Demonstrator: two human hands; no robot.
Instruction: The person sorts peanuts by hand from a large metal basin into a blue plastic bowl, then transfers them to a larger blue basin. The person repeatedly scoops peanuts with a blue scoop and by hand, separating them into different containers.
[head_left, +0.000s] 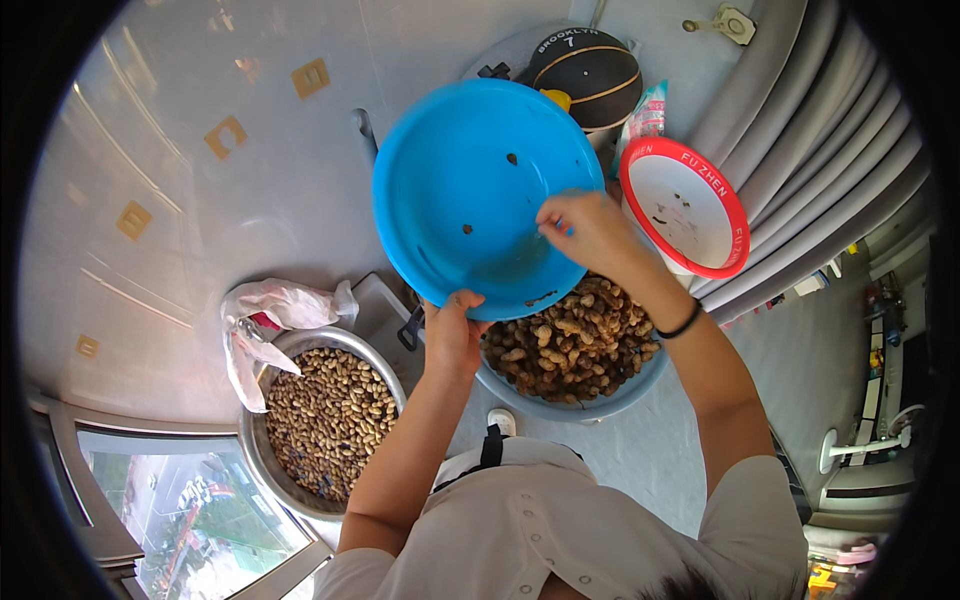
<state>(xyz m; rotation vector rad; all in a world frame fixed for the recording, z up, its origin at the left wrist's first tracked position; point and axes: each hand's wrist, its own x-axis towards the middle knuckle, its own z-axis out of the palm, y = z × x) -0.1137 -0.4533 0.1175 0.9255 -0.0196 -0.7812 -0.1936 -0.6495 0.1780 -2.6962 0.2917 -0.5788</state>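
Observation:
My left hand (453, 337) grips the near rim of a blue plastic basin (457, 172), thumb over the edge. The basin is tilted so that its inside faces me, and a few dark bits of debris stick to it. Over the basin's inner right side is my right hand (596, 232), fingers bunched and blurred; whether they pinch something I cannot tell. A black band circles that wrist. Below the basin, many unshelled peanuts (577, 345) fill a grey-blue tub (592, 409), partly hidden by the basin.
At left, a metal pot (251, 442) holds more peanuts (330, 427), with a plastic bag (289, 304) over its rim. A red-rimmed white bucket (739, 232) with debris inside stands right, beside grey curtains (795, 150). A black basketball (589, 79) lies behind. A window (195, 510) is lower left.

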